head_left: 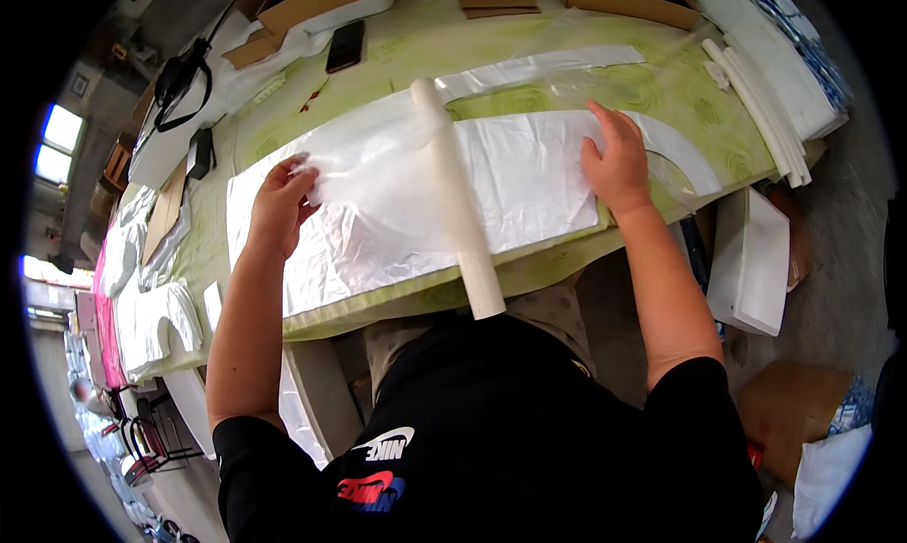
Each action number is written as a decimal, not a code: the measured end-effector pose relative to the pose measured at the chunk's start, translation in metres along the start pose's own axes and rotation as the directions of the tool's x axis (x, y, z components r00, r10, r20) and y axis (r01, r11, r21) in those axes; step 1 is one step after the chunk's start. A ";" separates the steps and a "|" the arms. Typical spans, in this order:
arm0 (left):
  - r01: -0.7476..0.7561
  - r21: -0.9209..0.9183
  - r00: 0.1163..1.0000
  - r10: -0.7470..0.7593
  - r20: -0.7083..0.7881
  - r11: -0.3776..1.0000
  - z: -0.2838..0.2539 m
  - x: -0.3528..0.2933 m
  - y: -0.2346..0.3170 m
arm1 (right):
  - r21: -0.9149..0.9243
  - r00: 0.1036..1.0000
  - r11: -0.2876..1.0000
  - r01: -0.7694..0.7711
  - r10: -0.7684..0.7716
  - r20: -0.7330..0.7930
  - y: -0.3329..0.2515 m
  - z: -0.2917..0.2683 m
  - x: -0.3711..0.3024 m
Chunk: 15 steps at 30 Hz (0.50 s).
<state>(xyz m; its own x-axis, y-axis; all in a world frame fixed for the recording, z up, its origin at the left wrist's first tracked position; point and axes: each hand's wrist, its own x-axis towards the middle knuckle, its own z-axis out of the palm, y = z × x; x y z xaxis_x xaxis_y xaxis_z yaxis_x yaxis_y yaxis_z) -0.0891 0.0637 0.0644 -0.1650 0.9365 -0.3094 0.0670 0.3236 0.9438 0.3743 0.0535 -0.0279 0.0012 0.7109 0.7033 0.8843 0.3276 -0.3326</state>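
A flat white plastic bag with a handle strip (539, 184) lies spread over the table in front of me. Across its middle rests a long cream roll or tube (453, 203), its near end sticking out past the table's front edge. Left of the roll, a thin translucent plastic sheet (378, 156) covers part of the bag. My left hand (282, 203) pinches the left edge of that sheet between thumb and fingers. Over the bag's right end, my right hand (619, 156) is open, thumb and fingers apart, with nothing seen in it.
Brown cardboard boxes (624, 3) stand along the far edge, and a dark phone (345, 47) lies at the back left. Cream rolls (761, 118) lie at the right beside a stack of packs (775, 52). More white bags (156, 321) sit at the left.
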 end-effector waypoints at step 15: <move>-0.704 0.373 0.711 0.592 0.380 0.605 0.095 -0.039 -0.063 | -0.013 0.995 1.000 -0.014 0.015 0.097 0.003 -0.002 -0.001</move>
<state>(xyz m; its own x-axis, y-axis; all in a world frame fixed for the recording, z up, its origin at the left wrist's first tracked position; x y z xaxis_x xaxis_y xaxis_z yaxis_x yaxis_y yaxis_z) 0.0066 0.0199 0.0060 0.2961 0.9084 0.2952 0.5235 -0.4129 0.7453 0.3775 0.0526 -0.0280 -0.0306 0.7730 0.6336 0.8904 0.3092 -0.3341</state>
